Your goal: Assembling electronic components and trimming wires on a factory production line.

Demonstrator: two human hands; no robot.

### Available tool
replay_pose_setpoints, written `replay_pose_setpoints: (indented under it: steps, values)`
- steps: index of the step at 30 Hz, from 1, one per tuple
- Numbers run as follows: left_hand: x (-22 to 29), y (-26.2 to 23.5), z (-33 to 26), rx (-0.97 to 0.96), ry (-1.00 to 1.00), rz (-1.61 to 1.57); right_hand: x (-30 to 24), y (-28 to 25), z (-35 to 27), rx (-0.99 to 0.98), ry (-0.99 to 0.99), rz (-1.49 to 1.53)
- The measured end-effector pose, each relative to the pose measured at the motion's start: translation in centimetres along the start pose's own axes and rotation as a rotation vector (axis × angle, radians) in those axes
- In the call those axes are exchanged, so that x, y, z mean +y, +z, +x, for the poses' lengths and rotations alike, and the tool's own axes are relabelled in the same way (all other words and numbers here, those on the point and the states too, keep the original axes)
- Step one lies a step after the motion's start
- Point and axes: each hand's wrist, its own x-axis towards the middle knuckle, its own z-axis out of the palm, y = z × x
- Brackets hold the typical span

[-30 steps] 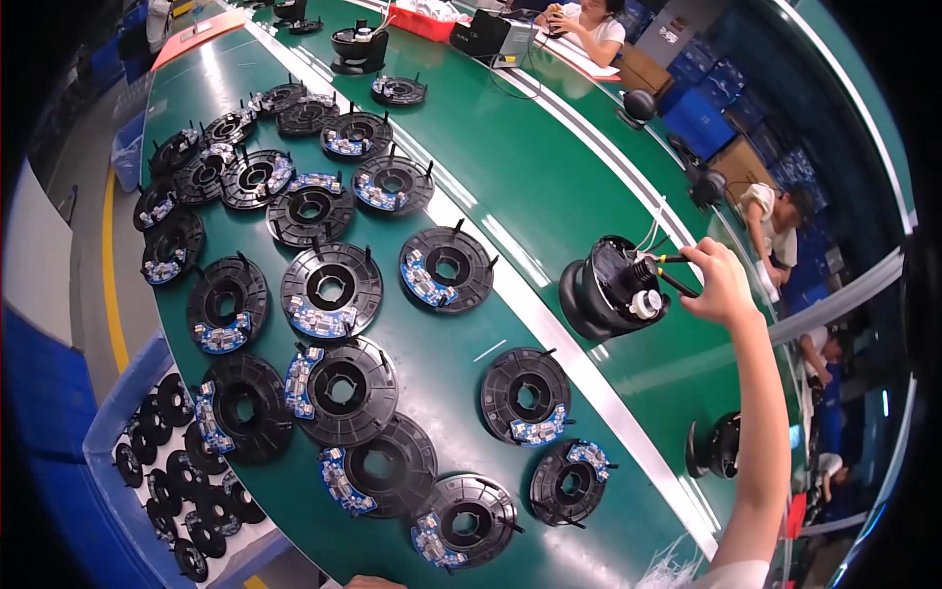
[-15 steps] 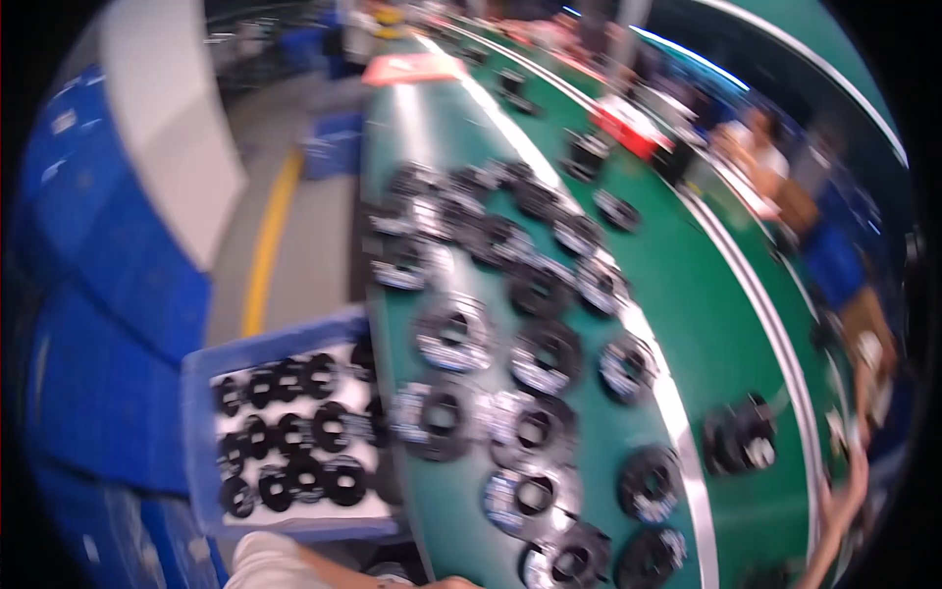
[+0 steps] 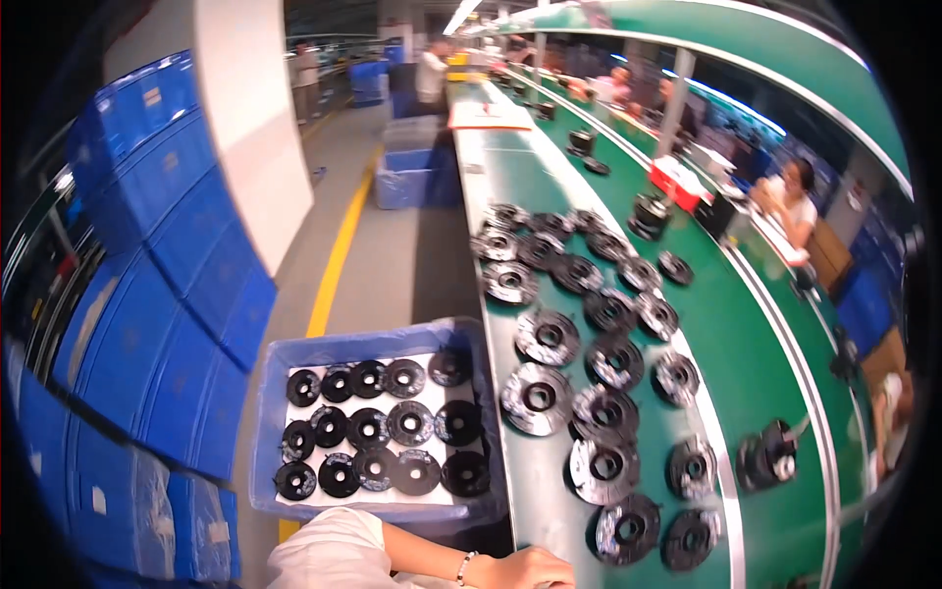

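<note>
My left hand (image 3: 533,568) is low on the near part of the green bench (image 3: 545,515), cut off by the lower edge, so its fingers do not show. A beaded bracelet (image 3: 466,566) circles its wrist, below a pale sleeve. Nearest the hand on its right lies a black ring-shaped part (image 3: 633,530) with a round centre hole. Several similar ring parts (image 3: 549,337) run up the bench, some overlapping. Left of the bench, a blue crate (image 3: 263,432) holds rows of black discs (image 3: 369,428) on a white sheet. My right hand is out of view.
Blue boxes (image 3: 186,285) are stacked along the left beside a pale pillar (image 3: 250,128). Right of a metal rail, a green belt (image 3: 716,344) carries black motor-like units (image 3: 768,456). Across it sits a person (image 3: 793,201); a red box (image 3: 677,180) stands nearby.
The view has swung left and up, so bench and crate sit further right in the picture. More of my left arm shows. A hand near the right rim is out of view.
</note>
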Motion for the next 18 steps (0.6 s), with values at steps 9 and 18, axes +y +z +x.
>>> replay_pose_setpoints:
  steps: [9,18]
  values:
    - [5.5,10.2,-2.6,-0.574,-0.505,-1.409,-11.3,9.0,-5.9,0.200,0.257,0.773]
    - [8.5,14.8,-6.4,-0.952,-0.758,-1.519,-13.6,9.3,-14.6,0.613,0.445,0.683]
